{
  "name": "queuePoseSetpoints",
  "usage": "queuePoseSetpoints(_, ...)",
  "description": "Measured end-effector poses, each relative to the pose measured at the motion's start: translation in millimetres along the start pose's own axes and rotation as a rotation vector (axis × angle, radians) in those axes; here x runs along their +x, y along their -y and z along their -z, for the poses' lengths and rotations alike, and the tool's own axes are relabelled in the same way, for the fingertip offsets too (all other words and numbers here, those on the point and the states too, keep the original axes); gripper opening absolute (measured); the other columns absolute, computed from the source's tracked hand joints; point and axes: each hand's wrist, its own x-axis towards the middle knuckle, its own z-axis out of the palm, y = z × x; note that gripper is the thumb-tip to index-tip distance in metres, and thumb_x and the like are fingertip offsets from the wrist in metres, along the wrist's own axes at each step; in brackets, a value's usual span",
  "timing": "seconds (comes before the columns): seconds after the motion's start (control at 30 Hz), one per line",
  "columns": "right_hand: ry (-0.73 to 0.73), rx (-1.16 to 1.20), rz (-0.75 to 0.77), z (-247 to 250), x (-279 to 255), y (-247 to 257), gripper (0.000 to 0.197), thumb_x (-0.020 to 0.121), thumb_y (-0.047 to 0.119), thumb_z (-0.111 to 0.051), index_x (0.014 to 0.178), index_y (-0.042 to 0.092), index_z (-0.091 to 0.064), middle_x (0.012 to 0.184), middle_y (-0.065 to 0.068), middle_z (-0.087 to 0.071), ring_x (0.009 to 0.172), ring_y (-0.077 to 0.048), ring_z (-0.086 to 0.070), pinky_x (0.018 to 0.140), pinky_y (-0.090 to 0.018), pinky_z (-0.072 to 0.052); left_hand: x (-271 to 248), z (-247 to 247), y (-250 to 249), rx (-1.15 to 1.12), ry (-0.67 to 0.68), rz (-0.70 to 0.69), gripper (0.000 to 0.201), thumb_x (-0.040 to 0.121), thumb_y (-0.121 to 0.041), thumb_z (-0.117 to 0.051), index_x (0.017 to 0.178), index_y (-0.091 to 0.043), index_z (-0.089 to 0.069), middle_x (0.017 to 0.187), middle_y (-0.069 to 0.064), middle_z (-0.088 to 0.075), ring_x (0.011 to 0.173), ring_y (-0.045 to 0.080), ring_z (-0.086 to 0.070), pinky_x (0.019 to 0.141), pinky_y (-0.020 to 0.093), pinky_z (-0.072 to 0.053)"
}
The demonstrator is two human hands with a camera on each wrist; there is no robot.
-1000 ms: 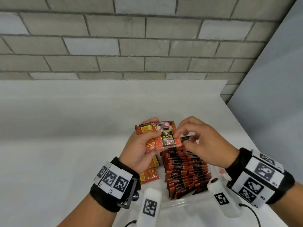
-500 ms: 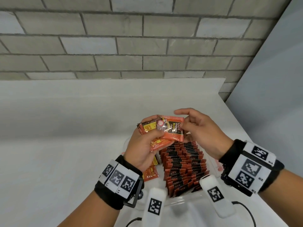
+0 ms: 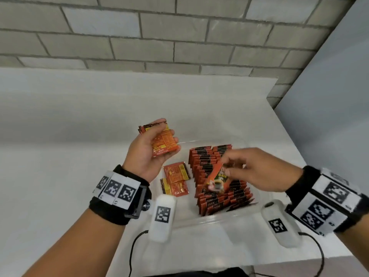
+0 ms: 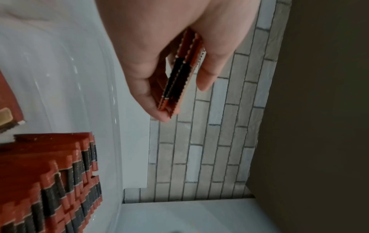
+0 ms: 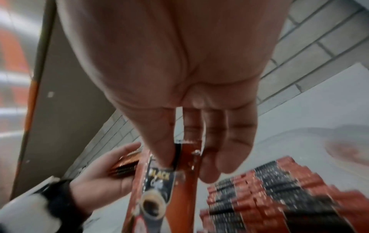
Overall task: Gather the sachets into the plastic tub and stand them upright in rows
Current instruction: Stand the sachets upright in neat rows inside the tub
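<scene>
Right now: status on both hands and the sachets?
Left hand holds small stack of sachets above tub. Right hand pinches single sachet over upright rows. Two loose sachets lie flat in tub. Nothing blocking.

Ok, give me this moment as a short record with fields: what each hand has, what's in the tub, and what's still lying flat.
left hand: grips a small stack of sachets, raised over the tub's far-left corner
right hand: pinches a single sachet above the rows
plastic tub: clear, on the white table
standing rows: sachets upright on edge, filling the tub's right part
flat sachets: a few lying loose in the tub's left part
</scene>
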Motion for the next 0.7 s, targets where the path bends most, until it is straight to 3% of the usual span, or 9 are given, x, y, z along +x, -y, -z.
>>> queuePoseSetpoints(0.07, 0.102, -0.112, 0.013, -11, -7, -2, 0.013, 0.094, 0.018, -0.058, 0.086, 0.028, -0.062, 0.081, 0.017, -0.062, 0.077, 0.003, -0.055, 0.079, -0.003, -0.034, -1, 6, 1, 0.0, -0.017, 0.003, 0.012, 0.091, -0.015, -0.055, 0.102, -0.017, -0.059, 0.079, 0.007, -0.065, 0.068, 0.02, -0.064, 0.066, 0.034, -0.056)
queuePoseSetpoints(0.2, 0.223, -0.194, -0.01, -25, -8, -8, 0.01, 0.093, 0.02, -0.057, 0.088, 0.027, -0.062, 0.087, 0.015, -0.063, 0.081, -0.001, -0.057, 0.075, -0.019, -0.046, -2, 11, 5, -0.004, -0.037, 0.04, 0.014, 0.092, -0.014, -0.054, 0.106, -0.016, -0.058, 0.08, 0.009, -0.065, 0.068, 0.021, -0.064, 0.067, 0.035, -0.056)
queuePoseSetpoints(0.27, 0.276, -0.237, -0.018, -33, -6, -9, 0.01, 0.092, 0.02, -0.058, 0.09, 0.028, -0.064, 0.087, 0.017, -0.061, 0.08, 0.0, -0.055, 0.074, -0.016, -0.043, -1, 11, 7, -0.007, -0.044, 0.056, 0.016, 0.092, -0.015, -0.054, 0.107, -0.016, -0.058, 0.082, 0.009, -0.065, 0.069, 0.021, -0.065, 0.067, 0.035, -0.057)
queuePoseSetpoints(0.37, 0.232, -0.328, 0.01, -45, -1, -10, 0.015, 0.092, 0.022, -0.059, 0.102, 0.026, -0.069, 0.09, 0.018, -0.051, 0.083, 0.001, -0.047, 0.071, -0.011, -0.034, 0, 9, 8, 0.0, -0.044, 0.069, 0.016, 0.092, -0.015, -0.055, 0.108, -0.015, -0.059, 0.083, 0.009, -0.065, 0.07, 0.021, -0.065, 0.068, 0.035, -0.057)
queuePoseSetpoints(0.47, 0.173, -0.391, 0.041, -53, 2, -7, 0.018, 0.091, 0.019, -0.059, 0.107, 0.024, -0.066, 0.077, 0.021, -0.041, 0.071, 0.005, -0.04, 0.062, -0.01, -0.03, 1, 9, 8, 0.006, -0.036, 0.08, 0.016, 0.092, -0.015, -0.055, 0.107, -0.016, -0.06, 0.083, 0.009, -0.065, 0.07, 0.021, -0.065, 0.068, 0.035, -0.057)
queuePoseSetpoints(0.53, 0.165, -0.413, 0.06, -55, 3, -4, 0.013, 0.088, 0.016, -0.061, 0.098, 0.024, -0.063, 0.073, 0.02, -0.043, 0.068, 0.002, -0.041, 0.062, -0.012, -0.033, 1, 9, 7, 0.01, -0.034, 0.083, 0.018, 0.092, -0.015, -0.054, 0.109, -0.015, -0.059, 0.083, 0.009, -0.065, 0.07, 0.021, -0.065, 0.067, 0.035, -0.057)
queuePoseSetpoints(0.63, 0.18, -0.433, 0.057, -55, 4, -4, 0.009, 0.085, 0.015, -0.063, 0.084, 0.022, -0.067, 0.082, 0.015, -0.057, 0.079, -0.003, -0.048, 0.076, -0.025, -0.045, 2, 11, 7, 0.007, -0.024, 0.088, 0.018, 0.092, -0.015, -0.054, 0.11, -0.015, -0.058, 0.082, 0.009, -0.066, 0.069, 0.021, -0.065, 0.067, 0.035, -0.057)
queuePoseSetpoints(0.7, 0.198, -0.444, 0.032, -55, 6, -5, 0.007, 0.084, 0.016, -0.065, 0.082, 0.021, -0.069, 0.086, 0.012, -0.062, 0.082, -0.004, -0.049, 0.078, -0.028, -0.047, 3, 11, 8, 0.001, -0.015, 0.095, 0.017, 0.092, -0.015, -0.054, 0.109, -0.015, -0.059, 0.082, 0.009, -0.066, 0.07, 0.021, -0.065, 0.068, 0.036, -0.057)
